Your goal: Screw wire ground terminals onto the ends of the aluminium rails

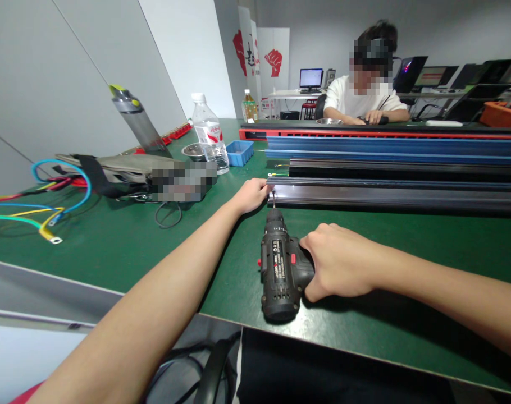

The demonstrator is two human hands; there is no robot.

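In the head view my right hand (342,261) is wrapped round the grip of a black cordless drill (281,275) with red buttons. The drill lies on its side, and its bit points away from me. The bit's tip meets the near face of a long dark metal rail (386,196), close to the rail's left end. My left hand (253,195) closes on that same end, its fingertips partly hidden behind the rail. Just beyond the rail lie a black strip (398,169) and a ring-ended wire (277,174).
Blue rails (390,148) and a red-edged rail (247,135) lie farther back on the green table (234,258). To the left are a water bottle (211,134), a blue tray (240,153), a grey bag (121,171) and coloured cables (49,224). A person (365,92) sits opposite.
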